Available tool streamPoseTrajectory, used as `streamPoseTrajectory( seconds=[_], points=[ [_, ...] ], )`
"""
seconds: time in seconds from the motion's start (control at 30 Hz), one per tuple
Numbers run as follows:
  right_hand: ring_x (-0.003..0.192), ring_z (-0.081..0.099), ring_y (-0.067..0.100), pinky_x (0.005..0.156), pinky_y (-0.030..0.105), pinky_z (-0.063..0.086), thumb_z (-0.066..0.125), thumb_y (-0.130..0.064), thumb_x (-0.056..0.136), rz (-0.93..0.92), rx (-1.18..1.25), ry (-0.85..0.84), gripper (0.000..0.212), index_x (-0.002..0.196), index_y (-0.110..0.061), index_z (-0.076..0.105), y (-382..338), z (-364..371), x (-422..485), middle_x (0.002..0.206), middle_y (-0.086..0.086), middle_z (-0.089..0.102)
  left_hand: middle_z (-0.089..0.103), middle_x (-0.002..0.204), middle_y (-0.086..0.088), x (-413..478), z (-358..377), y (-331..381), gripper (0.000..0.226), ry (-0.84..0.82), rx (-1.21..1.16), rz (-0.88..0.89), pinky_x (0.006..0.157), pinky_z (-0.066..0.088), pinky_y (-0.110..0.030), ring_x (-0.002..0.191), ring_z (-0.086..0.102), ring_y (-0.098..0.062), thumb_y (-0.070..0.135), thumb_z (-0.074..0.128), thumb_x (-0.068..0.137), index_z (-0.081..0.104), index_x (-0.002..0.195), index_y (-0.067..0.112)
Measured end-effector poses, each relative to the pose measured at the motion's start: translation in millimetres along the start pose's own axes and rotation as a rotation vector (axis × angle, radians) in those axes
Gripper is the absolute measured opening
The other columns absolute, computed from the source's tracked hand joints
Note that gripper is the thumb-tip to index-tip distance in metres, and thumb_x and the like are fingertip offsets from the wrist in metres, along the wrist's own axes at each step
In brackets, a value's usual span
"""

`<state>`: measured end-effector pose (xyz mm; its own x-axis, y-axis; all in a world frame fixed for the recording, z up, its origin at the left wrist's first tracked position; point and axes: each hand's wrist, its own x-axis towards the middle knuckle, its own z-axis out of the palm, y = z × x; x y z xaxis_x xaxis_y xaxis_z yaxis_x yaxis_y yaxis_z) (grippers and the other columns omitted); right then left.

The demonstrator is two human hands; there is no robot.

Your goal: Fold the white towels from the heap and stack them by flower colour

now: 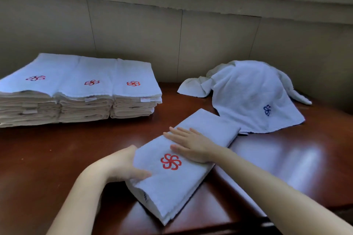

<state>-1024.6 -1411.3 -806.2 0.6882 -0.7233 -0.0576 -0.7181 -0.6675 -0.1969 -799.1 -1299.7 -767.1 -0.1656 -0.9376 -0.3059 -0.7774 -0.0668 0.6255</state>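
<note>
Bare table [47,150] is lying open between the stacks [76,89] and folded towel [172,173]; the heap [248,97] is blocking the far right.

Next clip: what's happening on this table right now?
A person is folding a white towel with a red flower on the wooden table. The left hand grips its near-left edge while the right hand presses flat on top. Three stacks of red-flower towels sit at the far left. The heap, with a blue-flower towel on top, lies at the far right.
</note>
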Motion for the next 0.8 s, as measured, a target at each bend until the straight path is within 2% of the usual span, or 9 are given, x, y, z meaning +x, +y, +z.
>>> streamPoseTrajectory(
  seconds=[0.1,0.23,0.3,0.37,0.47,0.53,0.63,0.73,0.8],
  points=[
    [0.147,0.011,0.019,0.116,0.042,0.016,-0.001,-0.047,0.098,0.361,-0.051,0.097,0.059,0.15,-0.029,0.02,60.1,-28.2,-4.4,0.16,-0.002,0.01,0.066,0.071,0.018,-1.1,-0.4,5.6,0.015,-0.101,-0.08,0.143,0.067,0.043,-0.017,0.067,0.058,0.001,0.012,0.069,0.084,0.066,0.078,0.025],
    [0.129,0.042,0.031,0.106,0.044,0.031,0.022,-0.041,0.101,0.725,0.01,0.305,0.047,0.131,-0.014,0.047,101.0,-30.4,-15.9,0.14,0.013,0.047,0.072,0.089,0.013,1.9,-2.3,1.4,0.007,-0.115,-0.064,0.115,0.074,0.047,-0.015,0.081,0.065,-0.002,0.021,0.069,0.085,0.069,0.091,0.025],
    [0.128,0.043,0.034,0.108,0.044,0.029,0.028,-0.046,0.099,0.902,0.088,0.462,0.054,0.136,-0.009,0.042,100.1,-21.9,-21.4,0.137,0.019,0.049,0.073,0.089,0.011,4.8,-5.1,0.8,0.016,-0.084,-0.048,0.058,0.076,0.047,-0.018,0.081,0.066,-0.006,0.039,0.065,0.087,0.069,0.087,0.024],
    [0.133,0.034,0.038,0.111,0.045,0.023,0.032,-0.05,0.097,1.069,0.188,0.532,0.069,0.147,-0.005,0.02,89.5,-15.1,-33.2,0.143,0.023,0.04,0.066,0.078,0.007,10.4,-6.8,2.2,0.04,0.031,-0.077,-0.042,0.069,0.042,-0.025,0.069,0.058,-0.011,0.054,0.053,0.09,0.061,0.076,0.018],
    [0.133,0.034,0.038,0.111,0.044,0.025,0.045,-0.049,0.093,1.003,0.305,0.53,0.08,0.148,-0.003,0.01,65.4,-7.0,-51.5,0.143,0.023,0.039,0.056,0.075,0.008,16.4,-5.9,3.6,0.036,0.175,-0.123,-0.08,0.061,0.038,-0.026,0.065,0.052,-0.01,0.051,0.054,0.09,0.052,0.077,0.017],
    [0.132,0.036,0.037,0.108,0.041,0.032,0.057,-0.044,0.089,0.906,0.459,0.561,0.082,0.148,-0.007,0.014,44.0,-5.3,-56.4,0.142,0.017,0.042,0.062,0.099,0.005,15.0,-5.8,5.1,0.029,0.113,-0.234,-0.063,0.076,0.048,-0.025,0.086,0.063,-0.011,0.038,0.068,0.084,0.054,0.107,0.026],
    [0.123,0.046,0.03,0.103,0.038,0.04,0.066,-0.028,0.085,0.797,0.836,0.65,0.074,0.145,-0.019,0.023,13.2,-8.7,-54.5,0.136,0.01,0.047,0.053,0.127,0.0,10.2,-4.7,6.9,0.066,-0.029,-0.345,-0.011,0.095,0.045,-0.026,0.116,0.053,-0.012,0.018,0.071,0.083,0.039,0.135,0.042],
    [0.112,0.055,0.026,0.095,0.035,0.045,0.067,-0.009,0.084,0.727,1.291,0.603,0.06,0.136,-0.02,0.04,-2.0,-14.5,-48.5,0.127,0.009,0.052,0.059,0.127,0.005,1.3,1.5,9.5,0.058,-0.182,-0.467,0.047,0.091,0.052,-0.024,0.108,0.064,-0.011,0.001,0.065,0.084,0.051,0.134,0.027],
    [0.111,0.057,0.028,0.097,0.035,0.045,0.065,0.0,0.081,0.704,1.378,0.536,0.052,0.128,-0.016,0.051,-5.3,-20.9,-44.5,0.124,0.012,0.057,0.06,0.127,0.004,-7.3,2.4,11.5,0.052,-0.158,-0.472,0.056,0.091,0.051,-0.023,0.106,0.065,-0.01,-0.001,0.064,0.083,0.057,0.128,0.025]
  ],
)
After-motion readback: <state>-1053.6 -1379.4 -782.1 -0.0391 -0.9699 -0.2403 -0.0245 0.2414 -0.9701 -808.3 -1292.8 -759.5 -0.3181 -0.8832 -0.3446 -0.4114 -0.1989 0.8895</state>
